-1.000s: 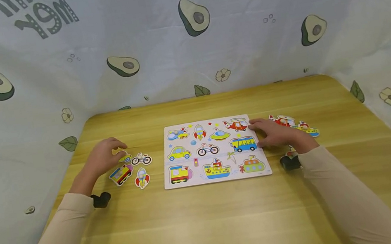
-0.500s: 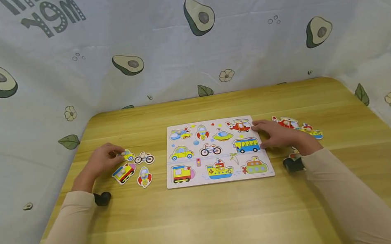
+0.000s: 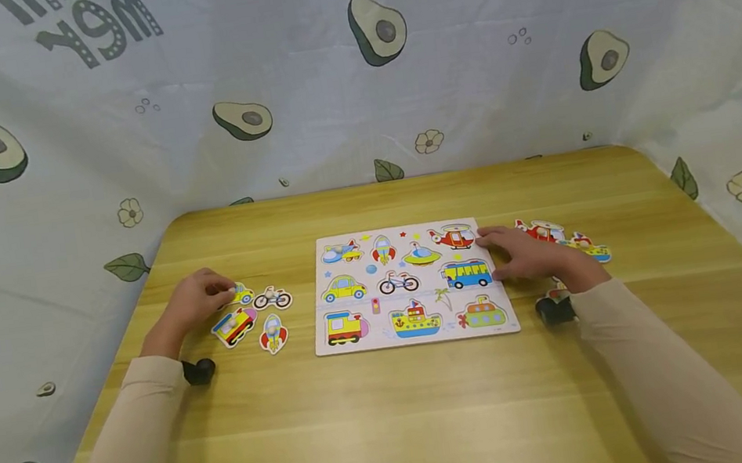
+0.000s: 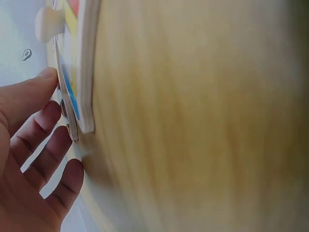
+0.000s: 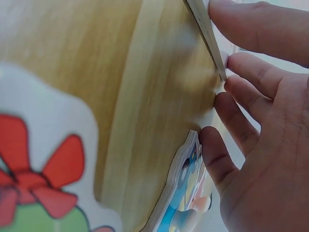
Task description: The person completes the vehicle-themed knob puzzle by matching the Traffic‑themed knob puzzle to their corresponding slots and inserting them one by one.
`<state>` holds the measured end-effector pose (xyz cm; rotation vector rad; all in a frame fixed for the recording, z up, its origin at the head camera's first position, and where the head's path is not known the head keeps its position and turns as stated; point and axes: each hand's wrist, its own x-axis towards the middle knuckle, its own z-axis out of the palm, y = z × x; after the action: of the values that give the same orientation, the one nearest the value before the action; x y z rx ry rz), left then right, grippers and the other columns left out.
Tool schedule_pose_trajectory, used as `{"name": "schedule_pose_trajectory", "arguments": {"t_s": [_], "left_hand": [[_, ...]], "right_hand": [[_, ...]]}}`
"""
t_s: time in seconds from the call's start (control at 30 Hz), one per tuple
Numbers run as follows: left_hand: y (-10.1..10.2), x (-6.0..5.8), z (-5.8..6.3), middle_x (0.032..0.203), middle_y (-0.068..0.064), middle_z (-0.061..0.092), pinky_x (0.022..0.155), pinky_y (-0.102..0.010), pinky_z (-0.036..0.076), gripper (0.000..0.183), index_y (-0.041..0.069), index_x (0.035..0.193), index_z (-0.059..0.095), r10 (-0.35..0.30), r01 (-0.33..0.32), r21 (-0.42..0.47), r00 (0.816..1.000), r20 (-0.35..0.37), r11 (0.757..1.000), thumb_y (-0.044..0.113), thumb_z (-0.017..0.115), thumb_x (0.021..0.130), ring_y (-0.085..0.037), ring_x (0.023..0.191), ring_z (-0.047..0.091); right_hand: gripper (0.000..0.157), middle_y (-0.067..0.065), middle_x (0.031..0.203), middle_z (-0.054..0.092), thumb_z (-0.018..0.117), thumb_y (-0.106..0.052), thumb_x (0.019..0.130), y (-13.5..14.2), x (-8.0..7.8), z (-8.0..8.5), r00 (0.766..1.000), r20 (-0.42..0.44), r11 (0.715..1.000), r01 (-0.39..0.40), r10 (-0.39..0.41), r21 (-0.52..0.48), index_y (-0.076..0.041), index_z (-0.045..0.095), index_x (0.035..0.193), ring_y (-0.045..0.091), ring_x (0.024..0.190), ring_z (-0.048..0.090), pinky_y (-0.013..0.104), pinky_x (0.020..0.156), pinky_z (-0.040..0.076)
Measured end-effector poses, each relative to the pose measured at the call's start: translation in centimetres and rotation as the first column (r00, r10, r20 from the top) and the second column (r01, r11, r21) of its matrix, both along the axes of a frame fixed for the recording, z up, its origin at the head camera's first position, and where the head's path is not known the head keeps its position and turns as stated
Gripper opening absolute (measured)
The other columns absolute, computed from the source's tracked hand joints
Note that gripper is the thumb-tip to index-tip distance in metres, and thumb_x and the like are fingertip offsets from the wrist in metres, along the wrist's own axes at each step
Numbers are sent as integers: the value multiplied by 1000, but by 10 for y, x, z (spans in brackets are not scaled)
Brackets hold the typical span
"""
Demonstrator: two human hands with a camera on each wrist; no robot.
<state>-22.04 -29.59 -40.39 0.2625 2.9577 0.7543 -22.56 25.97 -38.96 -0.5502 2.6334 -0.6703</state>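
Note:
At the left, my left hand [image 3: 191,300] pinches the yellow car puzzle piece [image 3: 243,293] with thumb and fingertips; its knob is hidden by the fingers. Beside it lie a train piece [image 3: 235,327], a bicycle piece [image 3: 272,299] and a rocket piece [image 3: 274,334]. In the left wrist view the thumb and bent fingers meet at a piece's edge, behind a thicker knobbed piece [image 4: 87,72]. My right hand [image 3: 523,251] rests with relaxed fingers at the right edge of the puzzle board [image 3: 375,341], thumb and fingertips touching it.
Under and beyond the right hand lie a helicopter piece [image 3: 540,231], a boat piece [image 3: 587,247] and a piece with a red propeller [image 5: 38,183]. A printed avocado cloth [image 3: 319,112] hangs behind the wooden table [image 3: 398,425].
My left hand has come down onto the car piece, its thumb and fingers closing together on it. The right hand stays at the board's edge; the view has shifted slightly.

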Motion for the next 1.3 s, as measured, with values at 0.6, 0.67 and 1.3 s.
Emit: {"name": "schedule_pose_trajectory", "arguments": {"t_s": [0.6,0.67,1.3], "left_hand": [[4,0,5,105,-21,64,85,-49,50,26,-4,110,72,-4,5,-62,1000,22,998,15,64,94,-32,92,61],[4,-1,7,106,-22,65,84,-48,51,26,-4,111,72,6,-4,-70,999,32,998,15,64,94,-32,92,61],[42,-17,45,124,-21,63,77,-35,52,28,1,116,70,5,-5,51,1000,6,999,19,64,96,-38,108,62]], "right_hand": [[79,27,160,22,73,-13,81,4,-2,-3,999,0,999,-48,48,3,7,37,148,52,146,17,69,116,19],[80,28,160,22,73,-13,81,4,-2,-3,999,0,999,-55,55,-3,7,37,148,52,146,17,69,116,19],[82,26,161,19,75,-13,81,6,-2,-1,998,29,999,-46,46,-21,7,34,149,52,147,13,69,116,16]]}}
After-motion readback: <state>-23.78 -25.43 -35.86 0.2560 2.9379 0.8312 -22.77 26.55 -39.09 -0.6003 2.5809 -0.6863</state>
